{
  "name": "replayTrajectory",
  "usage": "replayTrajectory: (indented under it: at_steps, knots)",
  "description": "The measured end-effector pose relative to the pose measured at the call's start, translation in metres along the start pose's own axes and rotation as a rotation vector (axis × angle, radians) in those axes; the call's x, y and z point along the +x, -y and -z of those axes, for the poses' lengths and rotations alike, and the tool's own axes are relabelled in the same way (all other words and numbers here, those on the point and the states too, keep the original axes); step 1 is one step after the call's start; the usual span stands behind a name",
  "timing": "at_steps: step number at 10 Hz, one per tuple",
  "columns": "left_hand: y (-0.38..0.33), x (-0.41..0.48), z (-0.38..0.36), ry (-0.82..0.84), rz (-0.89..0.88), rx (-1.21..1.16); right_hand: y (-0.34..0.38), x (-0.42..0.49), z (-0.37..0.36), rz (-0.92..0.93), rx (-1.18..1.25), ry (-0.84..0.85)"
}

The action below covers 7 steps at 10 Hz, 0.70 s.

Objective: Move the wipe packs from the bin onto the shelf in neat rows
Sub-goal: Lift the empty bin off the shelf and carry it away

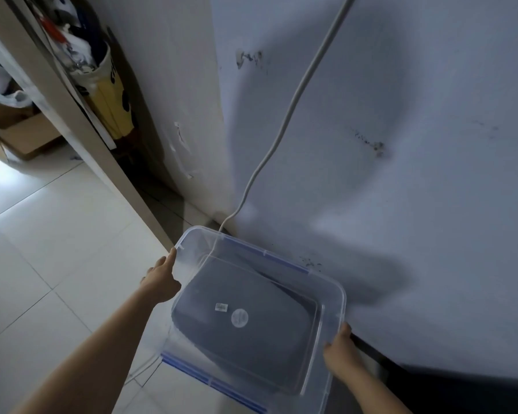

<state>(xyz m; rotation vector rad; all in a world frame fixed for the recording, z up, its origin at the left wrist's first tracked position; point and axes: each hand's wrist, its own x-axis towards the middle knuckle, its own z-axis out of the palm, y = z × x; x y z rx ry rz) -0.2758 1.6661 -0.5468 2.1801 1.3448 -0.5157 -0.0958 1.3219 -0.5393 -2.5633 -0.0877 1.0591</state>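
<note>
1. Clear plastic bin (329,324) with blue latches, held over the pale tiled floor (57,264) close against the scuffed white wall (401,144); appears empty of wipe packs, only dark shapes and two small stickers (239,317) showing through its bottom.
2. Left hand (160,279) on the bin's left rim, fingers curled over the edge near the far corner, gripping it.
3. Right hand (341,354) clamped on the right rim near the near corner, thumb up along the wall of the bin, fingers wrapped under the lip.
4. No wipe packs and no shelf surface visible here; only a cluttered cupboard (81,70) to the left and a grey cable (293,109) running down the wall to the bin's far corner.
5. Probably carrying or setting down the emptied bin, judging from both grips.
6. To do it well: keep the bin level, lower both sides together, steer the far corner clear of the cable, ease grips off only once the base sits flat.
</note>
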Motion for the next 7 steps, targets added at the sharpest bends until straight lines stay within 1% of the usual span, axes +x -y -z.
replayTrajectory:
  at_steps: [1,3,5,6,7]
  knots:
    - [0.004,0.001,-0.002,0.002,-0.014,0.032,-0.003,0.000,-0.004,0.007,0.012,-0.018]
    - [0.006,0.003,-0.003,0.013,-0.020,0.017,-0.005,-0.002,-0.003,0.030,0.026,-0.013]
    - [0.007,0.004,-0.003,0.001,-0.040,0.031,-0.004,-0.005,-0.003,0.004,0.068,-0.005]
    - [0.003,-0.001,-0.001,-0.046,-0.043,0.069,-0.002,-0.006,-0.003,-0.002,0.071,-0.025]
    - [-0.001,-0.009,0.008,-0.127,-0.103,0.006,0.011,-0.017,0.002,0.033,0.057,-0.062]
